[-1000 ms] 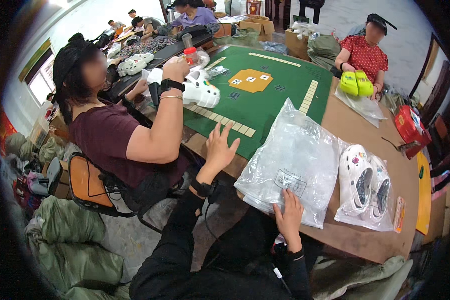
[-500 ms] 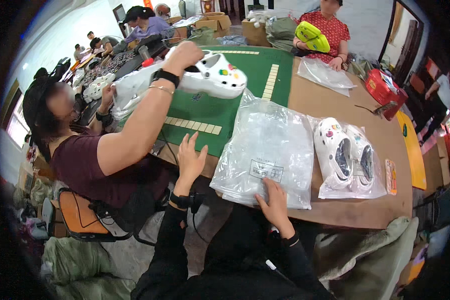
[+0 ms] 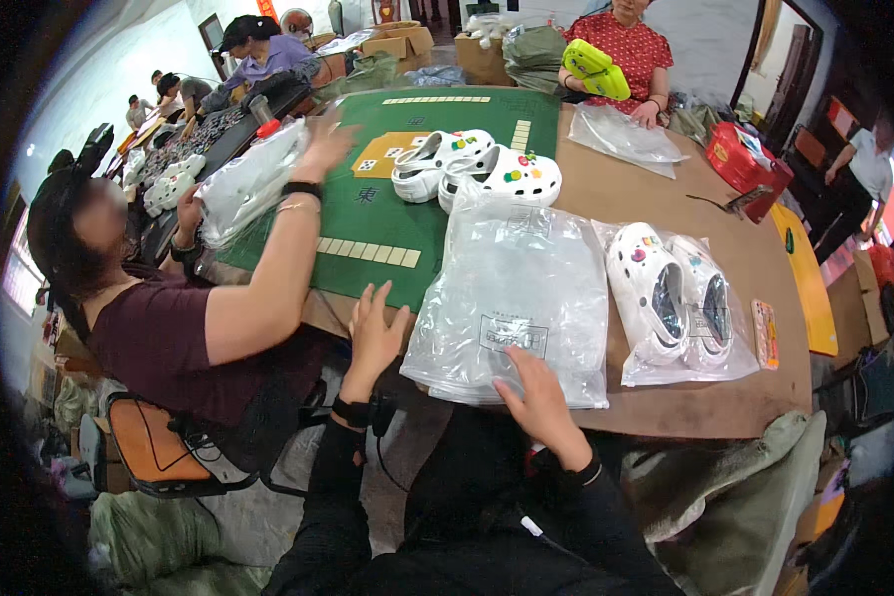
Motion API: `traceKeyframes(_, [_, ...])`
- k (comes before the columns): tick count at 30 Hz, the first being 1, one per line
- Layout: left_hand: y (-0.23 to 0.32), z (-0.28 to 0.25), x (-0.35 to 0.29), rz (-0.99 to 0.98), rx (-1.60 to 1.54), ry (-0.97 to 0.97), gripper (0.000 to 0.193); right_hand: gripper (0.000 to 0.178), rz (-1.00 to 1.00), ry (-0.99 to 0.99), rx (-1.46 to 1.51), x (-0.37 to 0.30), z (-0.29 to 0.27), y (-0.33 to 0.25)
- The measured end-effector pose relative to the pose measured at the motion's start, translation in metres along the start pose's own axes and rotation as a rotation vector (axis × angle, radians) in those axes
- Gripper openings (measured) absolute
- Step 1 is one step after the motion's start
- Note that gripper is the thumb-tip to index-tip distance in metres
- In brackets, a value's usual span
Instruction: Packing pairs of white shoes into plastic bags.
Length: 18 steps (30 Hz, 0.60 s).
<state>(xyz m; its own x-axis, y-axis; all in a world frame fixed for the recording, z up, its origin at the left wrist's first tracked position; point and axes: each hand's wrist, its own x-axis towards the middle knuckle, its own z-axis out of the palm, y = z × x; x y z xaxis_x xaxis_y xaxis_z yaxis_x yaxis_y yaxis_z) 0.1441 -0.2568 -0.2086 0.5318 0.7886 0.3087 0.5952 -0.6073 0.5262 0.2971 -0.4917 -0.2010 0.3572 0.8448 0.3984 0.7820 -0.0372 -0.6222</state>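
In front of me lies a stack of clear plastic zip bags at the table's near edge. My right hand rests on the lower edge of the bags, fingers stretched out and gripping nothing. Just left of the bags, my left hand is raised with its fingers apart, holding nothing. A pair of white clogs with colourful charms stands loose beyond the bags. To the right of the bags, another pair of white clogs lies inside a clear bag.
A co-worker's arm reaches over the green mat from the left, beside more clear bags. Across the table a person in red holds lime-green clogs. A red bag and a small orange packet are at the right.
The co-worker at left has set the white clogs down on the table and drawn the blurred hand back leftward. My hands have hardly moved; the view has shifted slightly.
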Motion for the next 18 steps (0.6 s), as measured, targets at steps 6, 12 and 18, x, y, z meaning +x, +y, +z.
traceKeyframes(6, [0.020, 0.017, -0.010, 0.121, -0.053, -0.113, 0.063, 0.047, -0.088, 0.030, 0.001, 0.074, -0.036, -0.017])
traceKeyframes(12, [0.017, 0.035, -0.017, 0.225, -0.021, -0.093, 0.050, 0.047, 0.039, -0.052, 0.072, 0.164, -0.043, 0.004])
traceKeyframes(18, [0.017, 0.042, -0.022, 0.278, 0.082, 0.013, 0.049, 0.045, 0.019, -0.121, -0.046, 0.270, -0.030, 0.034])
